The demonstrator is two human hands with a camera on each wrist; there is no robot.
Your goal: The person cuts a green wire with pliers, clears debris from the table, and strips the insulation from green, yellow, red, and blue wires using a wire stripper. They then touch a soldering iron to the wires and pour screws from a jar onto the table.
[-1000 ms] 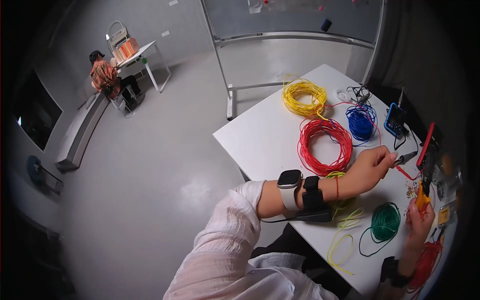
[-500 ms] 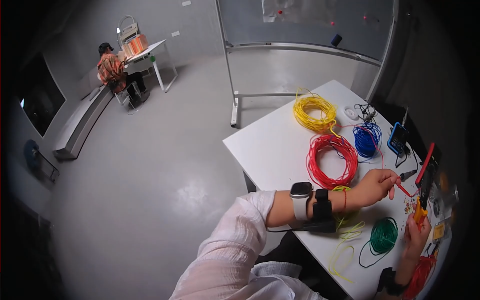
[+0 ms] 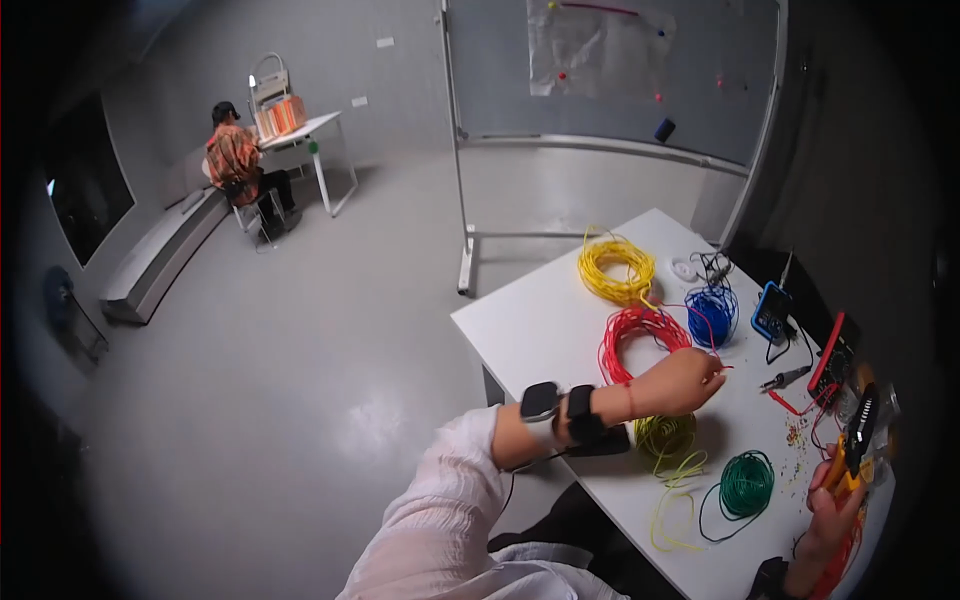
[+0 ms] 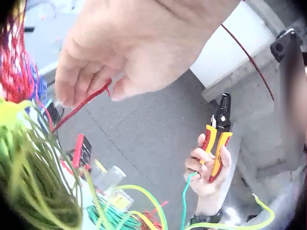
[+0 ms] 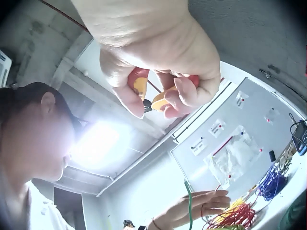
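My left hand [image 3: 680,382] reaches over the table beside the red wire coil [image 3: 625,335], which it partly covers. In the left wrist view its thumb and fingers pinch a thin red wire [image 4: 84,104] close to one end. At the table's right side my right hand [image 3: 828,520] grips wire strippers [image 3: 858,445], their dark head pointing up. Their yellow-and-red handles [image 4: 209,139] stand apart in the left wrist view. The blue coil [image 3: 712,318] lies just beyond my left hand; olive-yellow wire [image 3: 665,440] sits below it.
A yellow coil [image 3: 617,272] and green coil [image 3: 747,485] lie on the white table [image 3: 500,325]. Along its right side are a red multimeter [image 3: 833,358], a blue-framed device [image 3: 771,310], a dark probe [image 3: 787,378] and coloured scraps [image 3: 795,440]. A whiteboard [image 3: 690,110] stands behind; a person [image 3: 235,160] sits far left.
My left hand has drawn back leftward from the dark probe, toward the red coil. The wire strippers have turned and show more of their head. The head view has tilted upward.
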